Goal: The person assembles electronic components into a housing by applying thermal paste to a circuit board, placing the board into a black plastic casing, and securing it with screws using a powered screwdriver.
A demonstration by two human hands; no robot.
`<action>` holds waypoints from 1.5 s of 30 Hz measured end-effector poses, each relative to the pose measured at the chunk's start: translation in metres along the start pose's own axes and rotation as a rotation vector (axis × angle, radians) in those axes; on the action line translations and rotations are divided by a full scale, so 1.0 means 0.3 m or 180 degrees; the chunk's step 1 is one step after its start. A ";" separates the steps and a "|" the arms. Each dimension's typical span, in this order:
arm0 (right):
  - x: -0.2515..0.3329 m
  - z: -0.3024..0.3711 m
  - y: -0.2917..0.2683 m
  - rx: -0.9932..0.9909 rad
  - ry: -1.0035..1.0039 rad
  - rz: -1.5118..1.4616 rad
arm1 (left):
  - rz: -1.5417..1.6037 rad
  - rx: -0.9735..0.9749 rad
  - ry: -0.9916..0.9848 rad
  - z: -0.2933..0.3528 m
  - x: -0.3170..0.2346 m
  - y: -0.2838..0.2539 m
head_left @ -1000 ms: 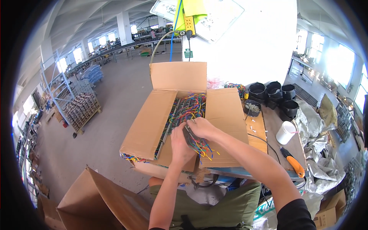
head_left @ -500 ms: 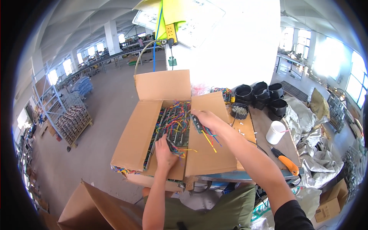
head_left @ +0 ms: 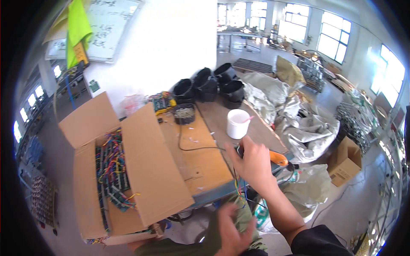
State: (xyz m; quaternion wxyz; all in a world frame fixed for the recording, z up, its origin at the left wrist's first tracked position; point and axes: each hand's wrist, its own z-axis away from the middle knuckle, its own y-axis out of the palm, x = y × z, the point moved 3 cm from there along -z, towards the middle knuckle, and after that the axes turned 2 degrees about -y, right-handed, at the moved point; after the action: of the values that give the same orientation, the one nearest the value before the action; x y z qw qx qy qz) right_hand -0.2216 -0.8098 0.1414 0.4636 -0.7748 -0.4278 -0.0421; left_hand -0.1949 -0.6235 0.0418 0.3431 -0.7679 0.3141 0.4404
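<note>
My right hand (head_left: 254, 164) is closed over the table's right part, beside a white cup (head_left: 238, 124). It grips a small circuit board, mostly hidden by the fingers; its coloured wires (head_left: 240, 190) dangle below. Just behind that hand lies an orange-handled tool (head_left: 278, 158). Low in the view, over my lap, my left hand (head_left: 234, 232) is smeared by motion, its fingers apart and nothing seen in them. To the left stands an open cardboard box (head_left: 160, 170), where several green boards with tangled wires (head_left: 113, 160) sit in rows.
Black pots (head_left: 206, 85) stand at the table's back, near a small black tub of metal parts (head_left: 184, 114) and more wired boards (head_left: 162, 102). A cable (head_left: 192, 149) crosses the wooden top. Silvery sacks (head_left: 305, 132) and a cardboard box (head_left: 345, 162) lie to the right.
My view has swung to the right. My right hand has carried the wired board from the box to the cup and tool. The left hand has left the box and come back toward me.
</note>
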 end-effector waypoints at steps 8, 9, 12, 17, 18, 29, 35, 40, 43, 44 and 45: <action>-0.192 0.088 0.070 0.0929 -0.0199 -0.0876 | 0.2443 0.1326 -0.1412 -0.296 0.266 0.187; -0.204 0.030 0.070 0.0844 -0.0029 -0.0962 | 0.2637 0.0996 -0.1625 -0.299 0.295 0.165; -0.519 -0.226 0.141 -0.0140 0.0654 0.0275 | 0.2692 0.0901 -0.2074 -0.364 0.291 0.131; -0.672 -0.445 0.255 0.0235 0.0240 -0.0223 | 0.2336 0.0819 -0.2024 -0.419 0.324 0.074; -0.658 -0.458 0.280 0.0149 0.0349 -0.0539 | 0.2120 0.0805 -0.1966 -0.428 0.326 0.073; -0.652 -0.510 0.128 0.0117 0.0501 -0.1232 | 0.1630 0.0758 -0.1115 -0.517 0.353 0.070; -0.814 -0.395 0.151 0.0152 0.1790 -0.3358 | 0.1575 0.0660 -0.1040 -0.596 0.329 0.118; -0.927 -0.336 0.210 0.0291 0.2350 -0.4537 | 0.1250 0.0683 -0.1167 -0.664 0.328 0.154; -0.846 -0.345 0.227 0.0071 0.1970 -0.3522 | 0.0986 0.0547 -0.0961 -0.670 0.364 0.146; -0.818 -0.373 0.208 0.0155 0.1607 -0.2805 | 0.0875 0.0520 -0.0861 -0.672 0.363 0.151; -0.807 -0.408 0.208 0.0212 0.1202 -0.2291 | 0.0683 0.0514 -0.0724 -0.667 0.353 0.156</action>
State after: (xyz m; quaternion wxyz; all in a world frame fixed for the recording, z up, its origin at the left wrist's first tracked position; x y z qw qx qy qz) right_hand -0.2898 -1.0659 0.0566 0.5145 -0.5388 -0.5801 -0.3294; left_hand -0.0956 -0.8300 0.0110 0.3880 -0.6451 0.3877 0.5320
